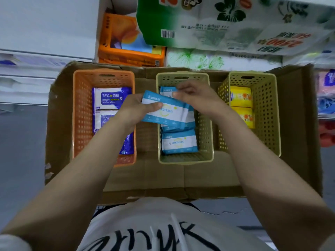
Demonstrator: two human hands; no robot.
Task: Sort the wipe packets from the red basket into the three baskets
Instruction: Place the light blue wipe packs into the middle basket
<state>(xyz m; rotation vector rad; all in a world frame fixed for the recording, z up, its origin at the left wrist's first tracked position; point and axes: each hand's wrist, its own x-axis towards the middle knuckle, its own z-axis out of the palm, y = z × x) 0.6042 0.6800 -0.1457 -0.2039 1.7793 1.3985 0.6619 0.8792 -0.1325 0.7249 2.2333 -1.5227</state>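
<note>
While held over the middle khaki basket (206, 142), light-blue wipe packet (167, 110): pinched at its left end by left hand (135, 109), touched at its top edge by curled fingertips (178, 95) of right hand (195, 98). Probably light, soft, slick film; best taken by the short ends. Dark-blue packets (108, 98) in orange basket (81, 113) marked "75%" and "Alcohol Wipes"; yellow packets (240, 96) in right-hand basket (268, 113), print unreadable.

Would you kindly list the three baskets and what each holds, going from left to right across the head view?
Orange basket with dark blue alcohol wipe packets → middle olive basket with light blue wipe packets → right yellow-green basket with yellow packets.
</note>
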